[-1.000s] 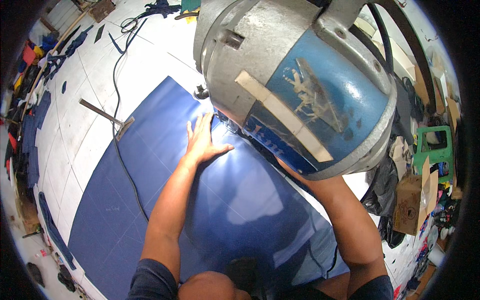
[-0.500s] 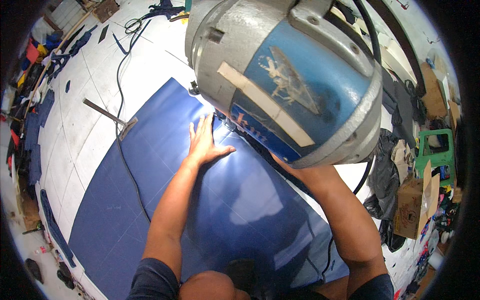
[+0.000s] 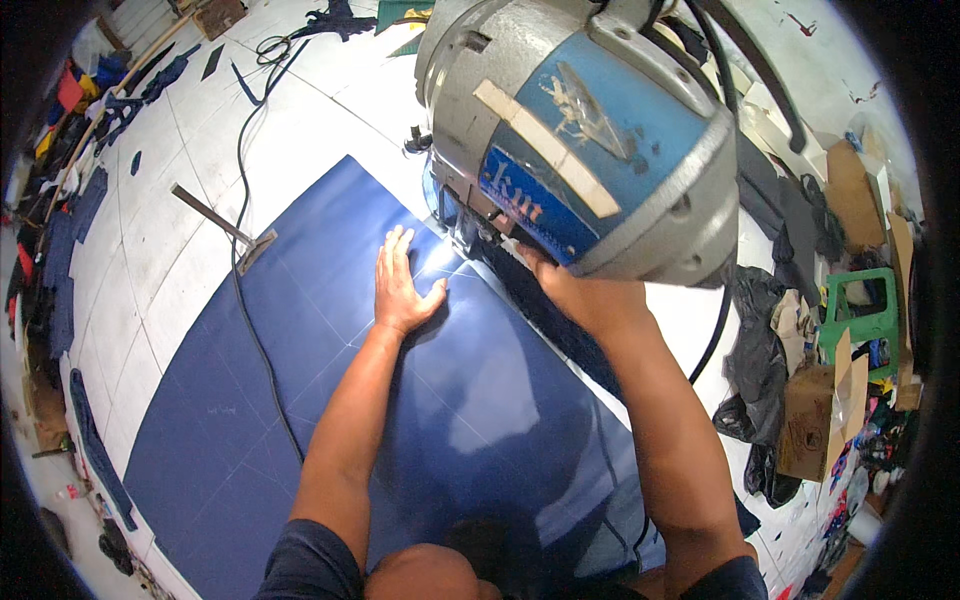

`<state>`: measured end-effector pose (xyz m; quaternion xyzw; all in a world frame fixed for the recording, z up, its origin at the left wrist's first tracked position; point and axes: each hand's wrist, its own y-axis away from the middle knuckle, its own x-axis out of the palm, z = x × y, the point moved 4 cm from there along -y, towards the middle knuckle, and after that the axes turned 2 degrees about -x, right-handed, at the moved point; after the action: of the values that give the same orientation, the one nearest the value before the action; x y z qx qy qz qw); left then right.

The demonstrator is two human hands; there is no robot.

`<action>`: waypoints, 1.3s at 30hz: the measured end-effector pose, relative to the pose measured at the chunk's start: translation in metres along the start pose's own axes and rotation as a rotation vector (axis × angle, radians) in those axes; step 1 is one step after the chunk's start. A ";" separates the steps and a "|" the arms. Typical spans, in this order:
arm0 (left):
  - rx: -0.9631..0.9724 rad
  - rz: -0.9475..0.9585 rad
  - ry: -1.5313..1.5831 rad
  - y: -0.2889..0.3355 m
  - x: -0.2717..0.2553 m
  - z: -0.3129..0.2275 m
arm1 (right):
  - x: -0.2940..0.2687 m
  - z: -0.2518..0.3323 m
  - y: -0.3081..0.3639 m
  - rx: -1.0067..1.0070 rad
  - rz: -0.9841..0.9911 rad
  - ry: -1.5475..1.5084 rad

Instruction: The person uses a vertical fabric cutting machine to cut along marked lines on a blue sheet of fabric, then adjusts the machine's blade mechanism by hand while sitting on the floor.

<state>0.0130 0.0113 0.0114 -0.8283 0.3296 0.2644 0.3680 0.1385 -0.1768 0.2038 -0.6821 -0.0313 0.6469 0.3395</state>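
As you look down, the broad, smooth blue sheet of cloth-like material (image 3: pixel 430 440) lies spread over the white tiled floor (image 3: pixel 150 250), ruled with thin pale lines. It looks light, soft and rather slick, so it should slide or ruck easily; a flat palm near its edge seems a better hold than a pinch. Your left hand (image 3: pixel 403 295) rests palm down on the sheet's upper part, its fingers straight and released, thumb spread aside, grasping nothing. Your right hand (image 3: pixel 590 300) reaches below the bulky grey-metal and blue motor-headed machine (image 3: pixel 600 140); its fingers are partly hidden, so I cannot tell whether they clasp anything. That machine stands at the sheet's right edge, with a bright glow at its foot near your left hand. It looks heavy, hard and top-weighted; low down, clear of the foot, seems the place to hold it. Beside it runs a dark, coarse-looking strip (image 3: pixel 555 318). Farther left, 1 T-shaped metal piece (image 3: pixel 212 214) sits at the sheet's margin. Well apart on the right are a crumpled black plastic bag (image 3: pixel 755 350), a brown cardboard box (image 3: pixel 808 420) and a green plastic stool (image 3: pixel 870 322).
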 end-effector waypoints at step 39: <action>0.506 0.675 0.632 0.081 0.182 -0.310 | -0.058 -0.007 0.059 -0.324 0.097 -0.497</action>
<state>0.1310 -0.3372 0.0349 -0.6006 0.7264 0.0177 0.3335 0.1121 -0.2528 0.2239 -0.5488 -0.1837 0.7961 0.1770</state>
